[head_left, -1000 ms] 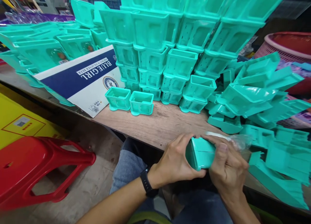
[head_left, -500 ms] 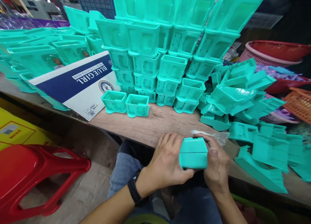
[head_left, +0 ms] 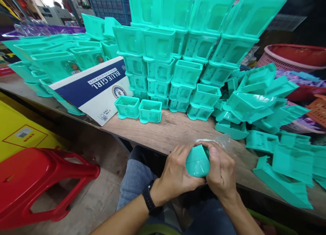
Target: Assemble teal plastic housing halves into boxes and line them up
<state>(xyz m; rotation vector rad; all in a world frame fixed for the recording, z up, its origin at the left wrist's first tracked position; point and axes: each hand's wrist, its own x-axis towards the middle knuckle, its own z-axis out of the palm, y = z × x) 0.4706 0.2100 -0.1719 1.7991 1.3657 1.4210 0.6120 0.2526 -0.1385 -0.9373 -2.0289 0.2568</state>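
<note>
Both hands grip one teal plastic box [head_left: 197, 162] at the near edge of the wooden table [head_left: 175, 129], above my lap. My left hand [head_left: 175, 174], with a black watch on its wrist, wraps the box's left side. My right hand [head_left: 220, 174] holds the right side, thumb on top. A corner of the box points toward me. A clear plastic bag [head_left: 219, 141] lies on the table just behind my right hand.
A tall stack of teal boxes [head_left: 178, 51] fills the table's back. Two single teal boxes [head_left: 139, 110] stand in front of it. Loose teal parts [head_left: 275, 126] pile up on the right. A blue-and-white carton [head_left: 94, 87] lies on the left. A red stool [head_left: 38, 184] stands on the floor.
The teal box has been turned in my hands, from a flat face toward me to a corner. Both hands drew closer together around it.
</note>
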